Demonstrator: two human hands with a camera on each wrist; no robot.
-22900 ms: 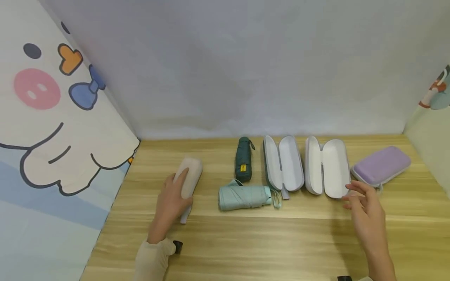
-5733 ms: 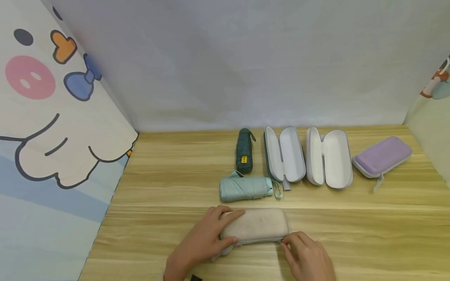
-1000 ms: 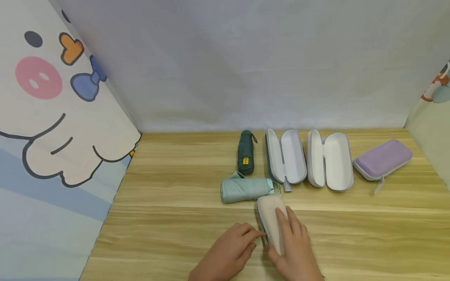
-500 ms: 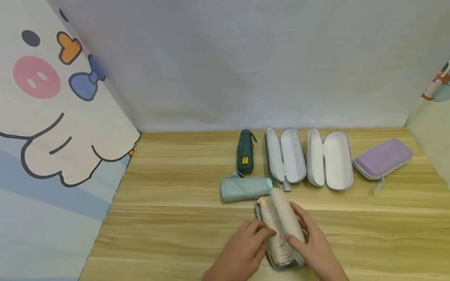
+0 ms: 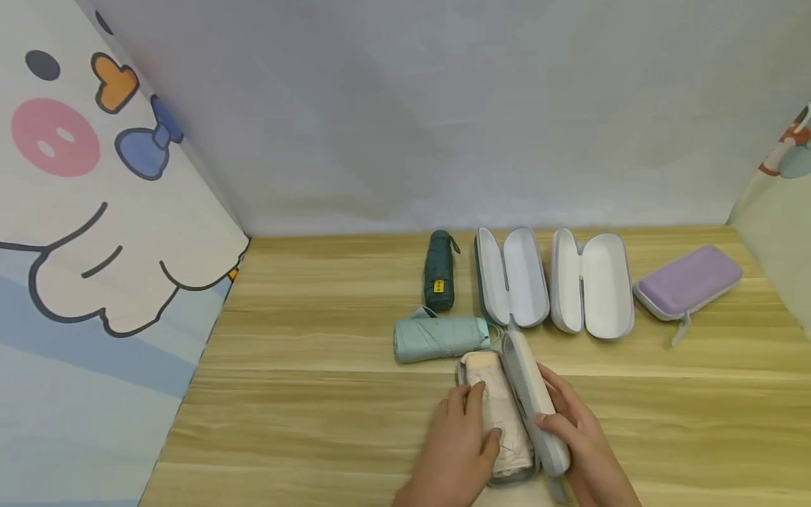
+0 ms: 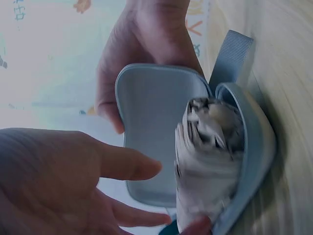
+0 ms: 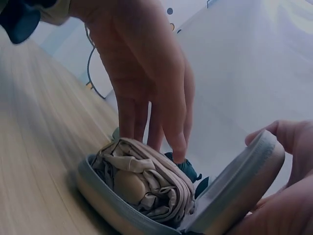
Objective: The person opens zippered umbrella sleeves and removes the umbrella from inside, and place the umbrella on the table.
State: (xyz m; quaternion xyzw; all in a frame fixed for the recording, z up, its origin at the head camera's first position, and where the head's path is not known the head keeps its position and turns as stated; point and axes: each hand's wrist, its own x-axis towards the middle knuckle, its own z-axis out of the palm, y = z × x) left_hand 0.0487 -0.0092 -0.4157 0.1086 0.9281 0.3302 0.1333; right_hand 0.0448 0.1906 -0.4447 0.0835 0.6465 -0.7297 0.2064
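Note:
An opened beige zip case (image 5: 536, 412) lies at the near middle of the table, with a folded beige umbrella (image 5: 503, 422) in its left half. My left hand (image 5: 453, 451) reaches over this umbrella, fingertips on or near its upper part and thumb towards its right side. In the left wrist view that thumb stands clear of the umbrella (image 6: 208, 169); the fingers are partly hidden. My right hand (image 5: 586, 440) grips the raised lid from outside. The umbrella's rounded handle end (image 7: 129, 187) shows in the right wrist view.
A light blue folded umbrella (image 5: 440, 339) lies just behind the case. Behind it is a dark green folded umbrella (image 5: 439, 271). Two opened cases, a grey-lined one (image 5: 526, 278) and a white-lined one (image 5: 607, 285), stand right of it, then a closed purple case (image 5: 689, 282).
Since a second ago the beige case has been opened, its lid swung right by the right hand, exposing the umbrella. The left hand has moved from the zip edge to over the umbrella.

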